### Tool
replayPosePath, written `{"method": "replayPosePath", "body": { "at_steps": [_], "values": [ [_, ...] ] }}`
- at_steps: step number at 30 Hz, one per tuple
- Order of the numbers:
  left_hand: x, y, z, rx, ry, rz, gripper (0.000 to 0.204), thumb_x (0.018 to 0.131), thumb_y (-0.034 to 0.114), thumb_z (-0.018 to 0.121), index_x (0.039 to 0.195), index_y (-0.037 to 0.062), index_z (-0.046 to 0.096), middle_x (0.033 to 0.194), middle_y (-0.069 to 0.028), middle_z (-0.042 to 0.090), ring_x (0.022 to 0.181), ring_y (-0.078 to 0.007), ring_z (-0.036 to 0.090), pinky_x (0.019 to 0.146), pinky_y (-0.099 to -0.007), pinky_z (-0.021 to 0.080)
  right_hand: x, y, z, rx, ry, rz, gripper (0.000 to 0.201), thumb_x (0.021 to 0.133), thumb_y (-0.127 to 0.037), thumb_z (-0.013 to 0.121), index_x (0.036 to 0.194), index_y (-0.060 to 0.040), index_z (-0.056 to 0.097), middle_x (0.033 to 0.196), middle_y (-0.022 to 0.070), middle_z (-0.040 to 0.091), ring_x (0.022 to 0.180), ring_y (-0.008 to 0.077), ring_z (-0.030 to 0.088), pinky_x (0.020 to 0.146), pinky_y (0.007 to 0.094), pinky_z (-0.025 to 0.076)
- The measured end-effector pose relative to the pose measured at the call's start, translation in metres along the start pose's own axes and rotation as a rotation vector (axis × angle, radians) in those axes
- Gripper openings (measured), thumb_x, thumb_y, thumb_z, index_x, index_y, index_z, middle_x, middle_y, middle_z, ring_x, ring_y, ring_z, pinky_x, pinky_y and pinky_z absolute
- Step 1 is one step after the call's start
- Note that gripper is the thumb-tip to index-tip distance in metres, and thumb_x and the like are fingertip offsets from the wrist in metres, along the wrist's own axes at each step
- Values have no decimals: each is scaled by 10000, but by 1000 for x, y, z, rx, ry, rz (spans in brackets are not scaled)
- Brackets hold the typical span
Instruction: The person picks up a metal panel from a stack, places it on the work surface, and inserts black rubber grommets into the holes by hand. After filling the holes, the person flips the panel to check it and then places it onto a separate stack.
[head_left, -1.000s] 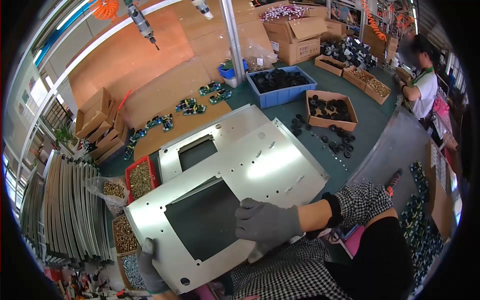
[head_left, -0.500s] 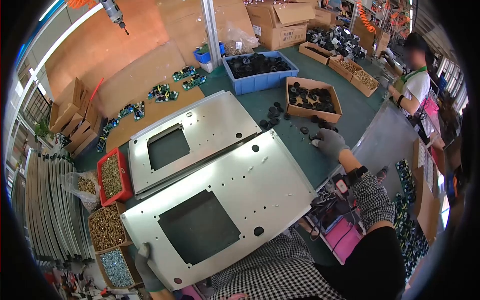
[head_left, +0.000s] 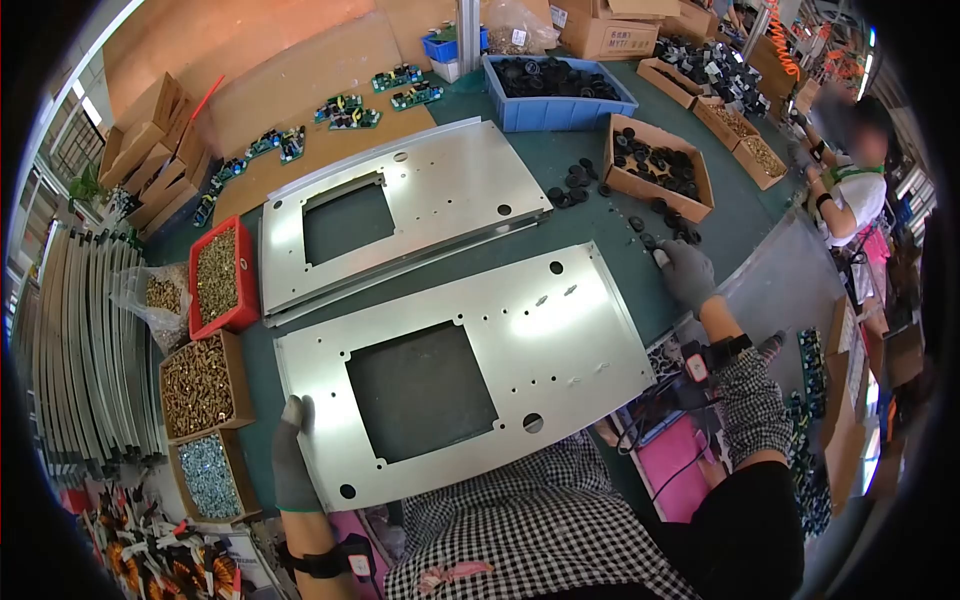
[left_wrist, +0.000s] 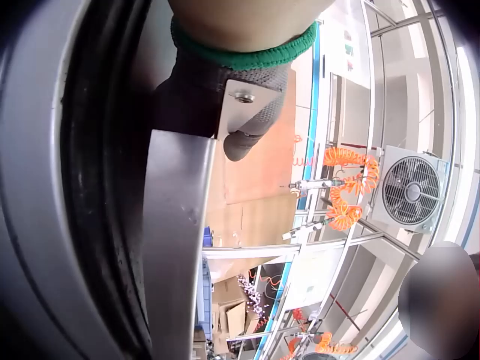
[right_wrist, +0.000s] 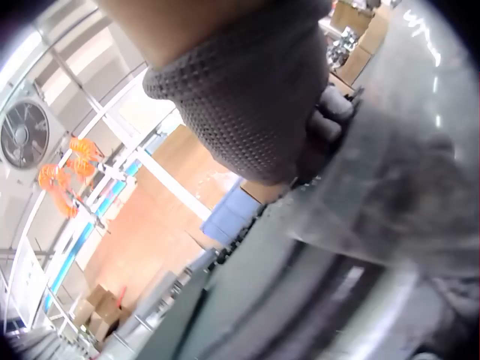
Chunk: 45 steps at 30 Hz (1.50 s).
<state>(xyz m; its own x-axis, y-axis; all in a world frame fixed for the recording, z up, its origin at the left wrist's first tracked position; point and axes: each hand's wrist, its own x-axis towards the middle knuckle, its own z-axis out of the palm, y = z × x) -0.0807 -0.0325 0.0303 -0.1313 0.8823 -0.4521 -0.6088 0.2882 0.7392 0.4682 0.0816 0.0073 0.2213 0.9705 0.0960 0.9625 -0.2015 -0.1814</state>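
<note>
A silver metal plate with a large rectangular cutout lies across the near side of the table, at the wearer's lap. My gloved left hand grips its left edge, thumb on top; the left wrist view shows the glove at the plate's bent flange. Beyond the plate's right end, my gloved right hand is low over the table at loose black round parts, its fingertips beside one. In the right wrist view the fingers of this hand are partly hidden, and whether they pinch a part cannot be told.
Stacked plates lie behind the near one. A red bin and boxes of screws stand left. A blue bin and a cardboard box hold black parts. Another person is at the right.
My right hand has gone from above the plate's cutout to the black parts at the right and stays there. My left hand keeps its grip on the edge. The head view has shifted.
</note>
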Motion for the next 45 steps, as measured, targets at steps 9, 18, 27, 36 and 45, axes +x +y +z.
{"method": "replayPosePath", "body": {
  "at_steps": [9,18,27,36,45],
  "values": [
    [6,-3,-27,65,-107,-27,394,882,315,582,1145,20,573,1023,-111,635,874,-222,649,767,-354,548,-22,-19,-29,602,-108,74,258,835,-123,661,1057,-22,579,850,65,646,767,99,609,662,265,468],
    [-3,4,0,98,-62,-20,347,886,293,552,1081,7,577,965,-107,631,830,-217,653,738,-341,551,-145,-173,-22,686,-458,-511,207,828,-240,699,928,-62,669,732,74,670,619,173,648,577,291,498],
    [1,2,-5,105,-34,-40,429,879,329,533,1122,-22,577,974,-148,656,805,-235,671,709,-337,559,-153,-171,-9,499,-434,-677,279,817,-251,691,1047,-100,647,877,75,667,793,256,668,719,343,525],
    [0,4,0,116,-6,-46,452,868,349,551,1126,-21,577,984,-154,659,807,-242,675,712,-344,563,-140,-164,-4,676,-663,-642,350,815,-238,688,1131,-101,624,928,98,652,840,279,659,778,378,520],
    [2,3,-3,108,-9,-55,437,865,331,537,1116,-23,586,977,-157,663,807,-248,677,713,-349,565,-152,-167,-1,187,-399,-934,269,825,-214,644,1067,-114,585,791,76,602,767,255,651,694,395,507]
  ]
}}
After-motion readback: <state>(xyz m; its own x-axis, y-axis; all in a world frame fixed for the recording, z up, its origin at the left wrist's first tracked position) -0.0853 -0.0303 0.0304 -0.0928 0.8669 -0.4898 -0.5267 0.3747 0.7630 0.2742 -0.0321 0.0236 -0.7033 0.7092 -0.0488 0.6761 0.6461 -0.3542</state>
